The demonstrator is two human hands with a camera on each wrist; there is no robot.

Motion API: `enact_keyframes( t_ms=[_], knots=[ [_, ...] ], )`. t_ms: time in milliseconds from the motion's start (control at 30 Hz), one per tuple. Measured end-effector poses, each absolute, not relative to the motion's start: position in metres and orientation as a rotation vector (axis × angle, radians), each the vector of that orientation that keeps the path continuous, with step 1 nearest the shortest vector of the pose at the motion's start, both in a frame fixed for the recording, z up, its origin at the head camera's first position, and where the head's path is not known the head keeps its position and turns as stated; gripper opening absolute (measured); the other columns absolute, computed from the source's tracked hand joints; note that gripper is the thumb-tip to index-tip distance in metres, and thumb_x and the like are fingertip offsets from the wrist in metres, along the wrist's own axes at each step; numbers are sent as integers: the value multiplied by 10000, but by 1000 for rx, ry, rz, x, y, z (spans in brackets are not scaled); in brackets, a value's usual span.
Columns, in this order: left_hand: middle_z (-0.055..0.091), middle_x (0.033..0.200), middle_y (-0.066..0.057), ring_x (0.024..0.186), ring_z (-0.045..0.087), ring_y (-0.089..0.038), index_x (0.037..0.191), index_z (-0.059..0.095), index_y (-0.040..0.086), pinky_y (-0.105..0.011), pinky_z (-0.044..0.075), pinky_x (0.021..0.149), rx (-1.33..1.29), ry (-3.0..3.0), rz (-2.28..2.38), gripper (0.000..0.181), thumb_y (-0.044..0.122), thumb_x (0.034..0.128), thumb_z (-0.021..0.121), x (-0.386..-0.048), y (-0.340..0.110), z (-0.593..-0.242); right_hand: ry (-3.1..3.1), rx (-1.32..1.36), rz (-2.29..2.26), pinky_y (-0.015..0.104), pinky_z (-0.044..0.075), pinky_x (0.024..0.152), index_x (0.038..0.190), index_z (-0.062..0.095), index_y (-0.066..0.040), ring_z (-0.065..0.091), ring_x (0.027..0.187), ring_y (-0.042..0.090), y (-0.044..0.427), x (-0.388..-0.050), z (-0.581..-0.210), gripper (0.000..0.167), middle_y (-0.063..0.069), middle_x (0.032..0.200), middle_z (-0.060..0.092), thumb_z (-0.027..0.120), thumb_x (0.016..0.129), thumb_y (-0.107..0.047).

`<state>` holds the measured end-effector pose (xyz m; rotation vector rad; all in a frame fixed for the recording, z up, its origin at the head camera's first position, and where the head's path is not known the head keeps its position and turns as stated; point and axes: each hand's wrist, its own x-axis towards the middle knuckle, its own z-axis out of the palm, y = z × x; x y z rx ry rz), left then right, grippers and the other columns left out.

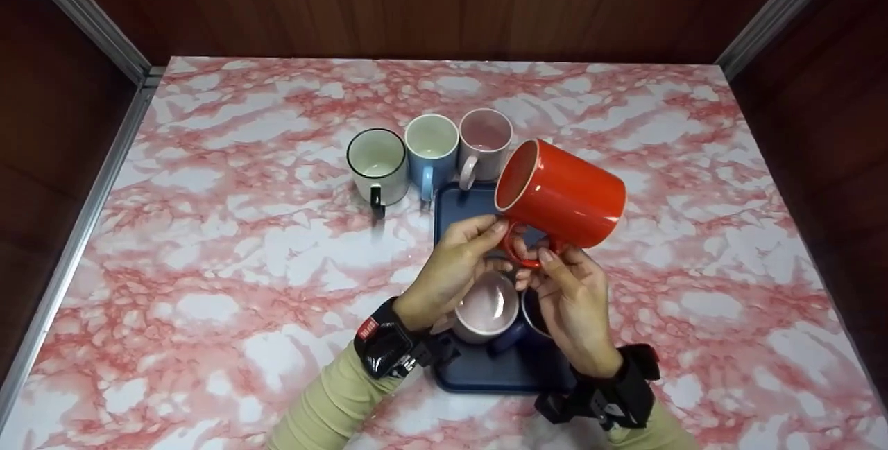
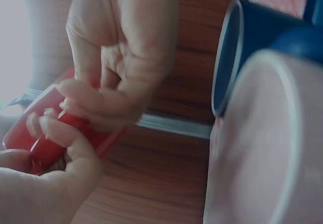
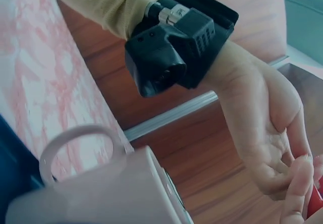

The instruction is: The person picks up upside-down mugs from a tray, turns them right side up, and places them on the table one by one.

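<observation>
A glossy red mug (image 1: 579, 193) is held tilted on its side above the tray, its mouth facing left and its handle hanging down. My left hand (image 1: 451, 273) pinches the handle near the rim end. On the handle's other end, close to the base, my right hand (image 1: 579, 311) grips with thumb and fingers. Below the hands, a pale pink mug (image 1: 488, 308) and a dark blue mug (image 2: 252, 52) stand on a dark blue tray (image 1: 485, 370). The right hand covers much of the dark blue mug in the head view.
Just behind the tray, a white mug with a black rim (image 1: 381, 183), a light blue mug (image 1: 424, 167) and another pale pink mug (image 1: 485, 155) stand in a row. The red-and-white marbled table (image 1: 229, 283) is bounded by dark wooden panels (image 1: 444, 6).
</observation>
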<state>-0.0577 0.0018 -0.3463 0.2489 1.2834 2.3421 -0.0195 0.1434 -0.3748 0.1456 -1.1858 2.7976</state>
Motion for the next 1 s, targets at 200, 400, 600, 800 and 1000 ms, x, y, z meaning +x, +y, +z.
enact_keyframes(
  t_ms=[200, 400, 600, 800, 1000],
  knots=[
    [607, 1033, -191, 918, 590, -210, 1148, 505, -160, -384, 485, 809, 371, 1650, 2254, 289, 37, 947, 443, -62, -5, -351, -1236, 299, 2724, 342, 529, 575, 890, 549, 105, 637, 648, 273, 157, -26, -371, 160, 169, 817, 579, 399, 886, 163],
    [604, 1077, -229, 1013, 582, -248, 1153, 521, -133, -380, 475, 822, 433, 1786, 2231, 293, 61, 940, 468, -65, -18, -360, -1315, 282, 2619, 359, 529, 578, 885, 543, 145, 630, 629, 297, 175, -35, -361, 124, 185, 816, 573, 424, 868, 178],
    [614, 1046, -233, 984, 593, -236, 1134, 520, -143, -376, 475, 812, 372, 1826, 2259, 288, 66, 943, 464, -67, -34, -371, -1345, 230, 2528, 376, 530, 555, 853, 542, 169, 616, 597, 317, 196, -52, -351, 101, 206, 795, 570, 448, 845, 203],
    [606, 1052, -238, 990, 587, -231, 1133, 531, -123, -418, 465, 827, 313, 1864, 2256, 278, 69, 943, 464, -67, -45, -380, -1522, 56, 2424, 346, 531, 556, 845, 543, 124, 618, 582, 285, 214, -74, -354, 31, 186, 768, 569, 520, 845, 144],
    [614, 1051, -192, 983, 583, -222, 1144, 538, -97, -461, 444, 852, 256, 1894, 2223, 286, 101, 948, 473, -66, -53, -385, -1686, -6, 2430, 423, 529, 569, 899, 549, 125, 633, 632, 349, 253, -116, -418, 126, 190, 798, 573, 613, 836, 37]
  ],
)
